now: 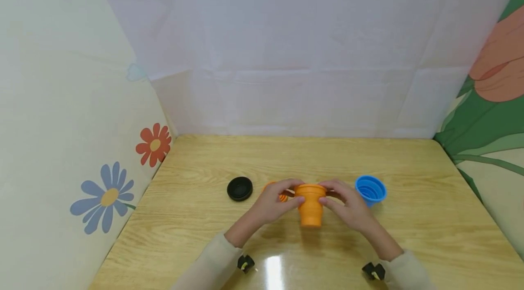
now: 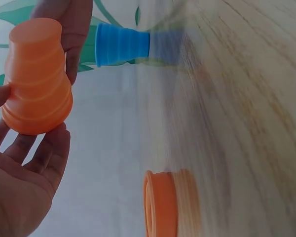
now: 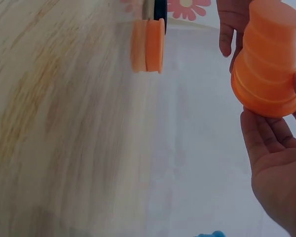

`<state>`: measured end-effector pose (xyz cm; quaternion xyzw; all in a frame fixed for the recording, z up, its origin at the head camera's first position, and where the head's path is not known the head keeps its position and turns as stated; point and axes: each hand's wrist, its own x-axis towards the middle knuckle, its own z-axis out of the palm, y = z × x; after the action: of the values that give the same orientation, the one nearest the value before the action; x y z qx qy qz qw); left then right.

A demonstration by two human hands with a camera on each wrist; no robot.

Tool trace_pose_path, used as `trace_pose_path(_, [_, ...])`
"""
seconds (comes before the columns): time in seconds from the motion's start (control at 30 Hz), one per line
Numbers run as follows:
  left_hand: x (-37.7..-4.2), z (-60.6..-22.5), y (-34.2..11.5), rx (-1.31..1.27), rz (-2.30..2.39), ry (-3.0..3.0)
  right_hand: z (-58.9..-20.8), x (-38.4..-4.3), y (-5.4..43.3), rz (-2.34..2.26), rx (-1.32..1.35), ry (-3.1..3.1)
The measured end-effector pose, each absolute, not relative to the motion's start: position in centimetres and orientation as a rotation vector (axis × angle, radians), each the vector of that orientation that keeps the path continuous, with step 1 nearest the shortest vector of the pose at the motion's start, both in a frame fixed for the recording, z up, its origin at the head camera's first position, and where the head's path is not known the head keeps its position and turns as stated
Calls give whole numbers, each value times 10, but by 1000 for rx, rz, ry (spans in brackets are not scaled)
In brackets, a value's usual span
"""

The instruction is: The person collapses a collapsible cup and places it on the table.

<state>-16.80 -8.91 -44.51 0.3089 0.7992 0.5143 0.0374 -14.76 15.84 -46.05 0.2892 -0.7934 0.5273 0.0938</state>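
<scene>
An orange collapsible cup [image 1: 311,210], drawn out to its full height with ridged sides, is held above the table by both hands. Its wide rim faces away from me and its narrow base toward me. My left hand [image 1: 271,204] grips the rim side on the left, thumb on the near wall. From the right, my right hand [image 1: 353,206] grips it the same way, fingers behind the rim. In the left wrist view, the fingertips lie under the rim of the cup [image 2: 39,79]. A flat orange ringed piece [image 2: 163,207] lies on the table, partly hidden behind my left hand in the head view.
To the right, a blue collapsible cup [image 1: 370,190] stands extended, mouth up. A black round flattened piece [image 1: 239,188] lies at the left. The wooden table [image 1: 196,235] ends at a white cloth backdrop [image 1: 286,76], with flower-printed cloth on both sides.
</scene>
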Motion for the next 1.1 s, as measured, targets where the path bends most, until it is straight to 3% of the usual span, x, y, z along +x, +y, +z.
trace_pose_path(1.1, [-163,-444,-89,1113,1481,2588,-462,-143,150,1461,953,-2423])
